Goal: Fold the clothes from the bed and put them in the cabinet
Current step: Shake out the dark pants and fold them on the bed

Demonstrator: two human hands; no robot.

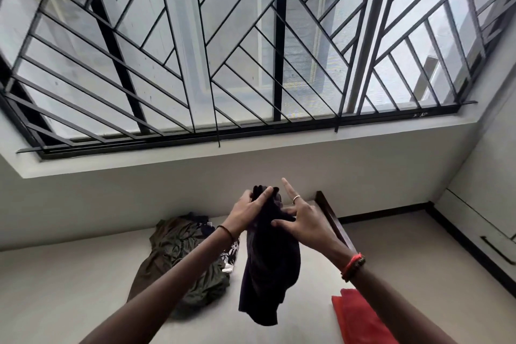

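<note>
Hands raised, both on the dark garment point(268, 268): left hand point(251, 211) clenched round its bunched top, right hand point(303, 222) pinching an edge between thumb and finger, index lifted free. Cloth hanging limp, clear of the bed point(69, 288). Step in hand, seemingly: finding edges before a first fold. Next: corners squared, cloth spread flat. Olive garment point(178, 260), patterned cloth point(231, 253) and red cloth point(360, 318) unfolded on the bed; cabinet point(485, 220) well apart, right.
</note>
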